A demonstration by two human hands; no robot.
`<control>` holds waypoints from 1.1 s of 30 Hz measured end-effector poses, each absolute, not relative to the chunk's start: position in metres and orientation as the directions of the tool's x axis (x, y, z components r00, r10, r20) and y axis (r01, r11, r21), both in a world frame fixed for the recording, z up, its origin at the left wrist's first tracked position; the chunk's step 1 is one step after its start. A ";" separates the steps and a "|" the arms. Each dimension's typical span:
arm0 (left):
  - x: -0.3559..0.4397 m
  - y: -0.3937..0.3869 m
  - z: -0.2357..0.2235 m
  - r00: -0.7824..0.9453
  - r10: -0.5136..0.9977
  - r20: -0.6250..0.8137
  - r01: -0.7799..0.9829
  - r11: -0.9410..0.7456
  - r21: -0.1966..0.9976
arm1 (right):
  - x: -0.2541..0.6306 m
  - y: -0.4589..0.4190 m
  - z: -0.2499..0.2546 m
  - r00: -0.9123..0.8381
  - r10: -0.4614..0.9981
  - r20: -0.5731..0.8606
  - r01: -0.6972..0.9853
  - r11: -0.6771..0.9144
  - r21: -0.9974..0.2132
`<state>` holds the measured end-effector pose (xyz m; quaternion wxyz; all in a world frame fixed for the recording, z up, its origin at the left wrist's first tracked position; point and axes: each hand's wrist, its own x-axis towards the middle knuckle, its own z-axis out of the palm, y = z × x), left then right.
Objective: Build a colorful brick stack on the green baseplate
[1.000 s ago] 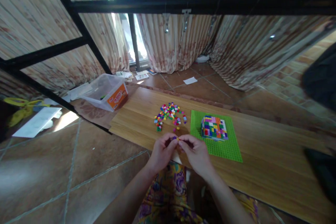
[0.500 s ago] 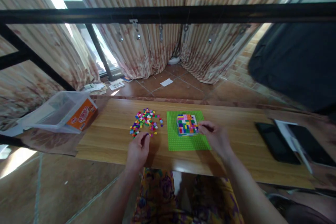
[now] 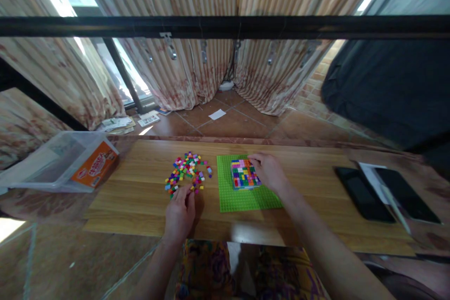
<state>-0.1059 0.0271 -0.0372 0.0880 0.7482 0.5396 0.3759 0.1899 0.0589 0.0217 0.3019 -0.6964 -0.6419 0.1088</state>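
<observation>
Brick block [image 3: 242, 176] — corner hidden (by right hand [image 3: 268, 172]).

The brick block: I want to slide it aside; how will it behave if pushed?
The brick block is probably stiff, its pieces packed closely together. Flat-sided, it seems unlikely to roll. The studded green board beneath may resist sliding.

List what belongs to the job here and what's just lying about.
In use:
loose bricks by the left hand
brick block at the right hand
green board under the block

Lying about:
two dark flat devices
paper on the floor
plastic box, probably
</observation>
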 end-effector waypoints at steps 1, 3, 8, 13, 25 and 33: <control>-0.106 0.027 -0.037 0.142 0.871 0.470 0.738 -0.410 0.536 | 0.190 0.060 0.021 0.134 0.962 0.237 0.836 0.018 -0.548; -0.106 0.027 -0.038 0.151 0.868 0.474 0.732 -0.420 0.536 | 0.190 0.060 0.020 0.103 0.966 0.236 0.844 0.041 -0.535; -0.105 0.026 -0.038 0.149 0.871 0.468 0.732 -0.416 0.540 | 0.193 0.062 0.019 0.101 0.967 0.234 0.836 0.045 -0.547; -0.105 0.025 -0.039 0.136 0.879 0.458 0.727 -0.402 0.556 | 0.198 0.062 0.020 0.098 0.970 0.223 0.832 0.043 -0.553; -0.104 0.025 -0.040 0.137 0.880 0.455 0.719 -0.404 0.565 | 0.202 0.067 0.015 0.173 0.970 0.171 0.687 0.006 -0.726; -0.104 0.026 -0.040 0.134 0.877 0.461 0.711 -0.410 0.572 | 0.213 0.077 0.013 0.132 0.991 0.019 0.496 -0.049 -0.867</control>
